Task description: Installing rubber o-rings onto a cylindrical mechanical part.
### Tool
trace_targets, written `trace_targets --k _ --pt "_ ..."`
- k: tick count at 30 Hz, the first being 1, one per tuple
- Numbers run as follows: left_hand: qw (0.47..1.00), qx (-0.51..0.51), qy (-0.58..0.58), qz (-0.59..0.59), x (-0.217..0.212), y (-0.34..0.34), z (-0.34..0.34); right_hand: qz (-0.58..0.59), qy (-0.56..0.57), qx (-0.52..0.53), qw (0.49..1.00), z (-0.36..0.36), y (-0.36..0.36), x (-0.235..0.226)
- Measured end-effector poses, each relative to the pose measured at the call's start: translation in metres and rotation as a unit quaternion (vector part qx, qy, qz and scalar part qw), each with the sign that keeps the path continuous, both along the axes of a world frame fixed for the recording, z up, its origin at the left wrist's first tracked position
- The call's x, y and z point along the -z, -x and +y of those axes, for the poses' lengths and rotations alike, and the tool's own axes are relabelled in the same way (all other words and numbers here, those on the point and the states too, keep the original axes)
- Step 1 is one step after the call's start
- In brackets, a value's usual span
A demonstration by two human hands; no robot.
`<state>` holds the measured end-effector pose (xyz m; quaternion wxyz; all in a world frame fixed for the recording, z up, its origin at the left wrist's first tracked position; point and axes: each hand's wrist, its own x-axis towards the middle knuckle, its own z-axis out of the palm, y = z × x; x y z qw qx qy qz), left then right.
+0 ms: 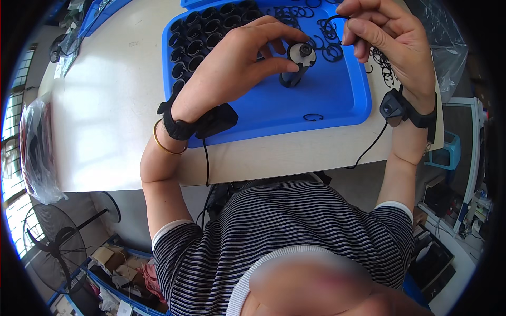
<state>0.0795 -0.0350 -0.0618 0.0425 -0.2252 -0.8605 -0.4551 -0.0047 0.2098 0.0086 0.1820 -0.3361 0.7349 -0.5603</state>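
My left hand (pixel 237 60) is closed around a black cylinder (pixel 290 79) with a round metal end piece (pixel 296 54) on top, a small dark knob at its middle. The thumb and a fingertip press near the top rim. The cylinder is over a blue tray (pixel 247 108). Farther right and raised, my right hand (pixel 392 45) pinches a thin black snap ring (pixel 336 18) between thumb and fingers, apart from the cylinder. More loose snap rings (pixel 332 51) lie in the tray beneath it, and a single snap ring (pixel 313 117) rests near the tray's front edge.
Rows of black hollow cylinders (pixel 195 45) stand at the tray's left side. Beyond its right rim, more rings (pixel 388 71) are on the pale table (pixel 105 131). Cables (pixel 207 163) hang from both wrist devices. A standing fan (pixel 55 245) is at the lower left.
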Motion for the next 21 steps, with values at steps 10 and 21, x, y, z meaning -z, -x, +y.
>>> trace_targets --k 10,21 --pt "1.000 0.001 0.013 0.020 0.007 0.002 -0.003 -0.012 0.016 -0.012 1.000 0.000 0.001 0.007" --pt "0.996 -0.065 -0.051 -0.042 -0.027 -0.008 -0.001 -0.048 0.011 -0.026 0.998 -0.007 -0.001 0.010"
